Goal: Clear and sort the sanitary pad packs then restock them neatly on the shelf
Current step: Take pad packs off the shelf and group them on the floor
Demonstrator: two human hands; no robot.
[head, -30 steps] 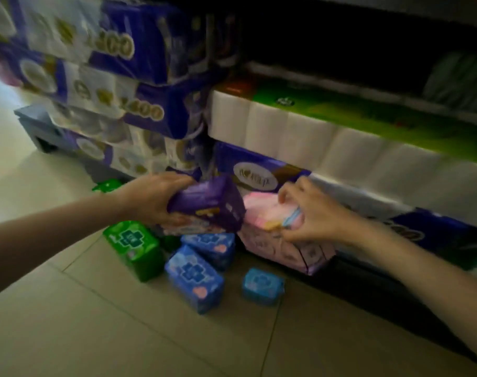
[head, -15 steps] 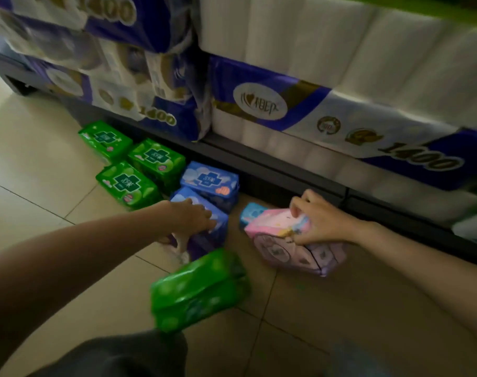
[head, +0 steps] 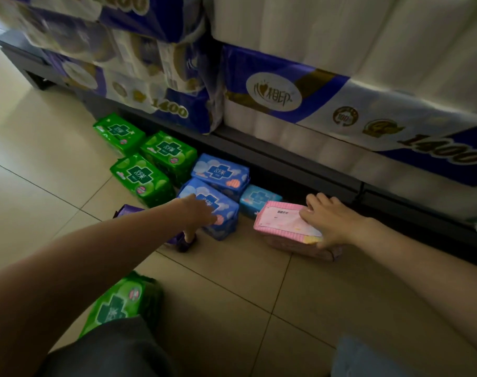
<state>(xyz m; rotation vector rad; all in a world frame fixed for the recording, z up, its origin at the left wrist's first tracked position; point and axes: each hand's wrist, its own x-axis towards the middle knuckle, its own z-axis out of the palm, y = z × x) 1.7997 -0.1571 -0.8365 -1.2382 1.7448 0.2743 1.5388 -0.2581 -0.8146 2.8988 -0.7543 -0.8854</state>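
Sorting: packs lie on the tiled floor (head: pixel 55 164) in colour groups in front of the shelf base (head: pixel 286 156), which I judge is the clearing and sorting stage, with restocking not yet begun.
Green group: three green packs (head: pixel 139 175) sit far left, faces up, just beside one another; a fourth green pack (head: pixel 123 297) lies apart, near the person's knee.
Blue group: two blue packs (head: pixel 219 172) touch, one behind the other, with a smaller light blue pack (head: pixel 259 198) to their right.
Purple pack: purple pack (head: pixel 181 240) is mostly hidden under the left forearm, so its direction cannot be told.
Left hand: left hand (head: pixel 199 216) reaches over the nearer blue pack, fingers pointing down onto the purple pack; whether it clasps the pack cannot be told.
Right hand: right hand (head: pixel 329 221) lies flat with spread fingers on the pink pack (head: pixel 283 224), thumb at its near edge, pressing and not clasping, probably to settle it in place.
Pink pack axis: long axis runs left to right, roughly parallel to the shelf base, label side up.
Shelf above: large tissue roll bundles (head: pixel 272 99) fill the lowest shelf.
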